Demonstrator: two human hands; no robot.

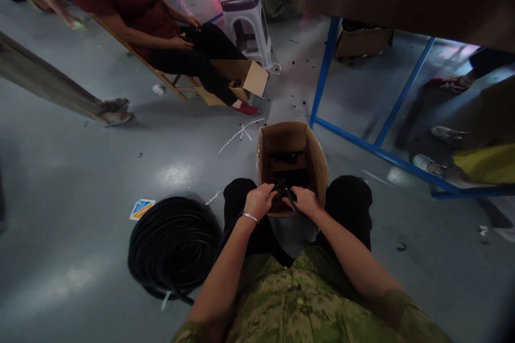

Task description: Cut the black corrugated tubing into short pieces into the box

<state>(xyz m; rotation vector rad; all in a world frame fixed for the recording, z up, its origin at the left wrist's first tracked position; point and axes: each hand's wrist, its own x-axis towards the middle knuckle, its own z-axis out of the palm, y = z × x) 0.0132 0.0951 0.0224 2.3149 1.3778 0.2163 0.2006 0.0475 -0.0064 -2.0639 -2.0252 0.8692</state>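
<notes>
My left hand (260, 201) is closed on a length of black tubing, which passes by my wrist from the side of the big coil of black tubing (173, 246) on the floor at my left. My right hand (303, 201) is closed on a dark curved, handle-like thing (293, 202); its kind is too dark to make out. Both hands nearly meet over the near edge of an open cardboard box (317, 155) between my knees. Dark pieces (287, 157) lie inside that box. Where the two held things meet, the fingers partly hide them.
A seated person in a red top (137, 16) has another cardboard box (255, 79) by the feet. A stool (249, 21) stands behind it. To the right is a table with a blue frame (322, 77). White string (242, 131) and a label card (141, 209) lie on the floor.
</notes>
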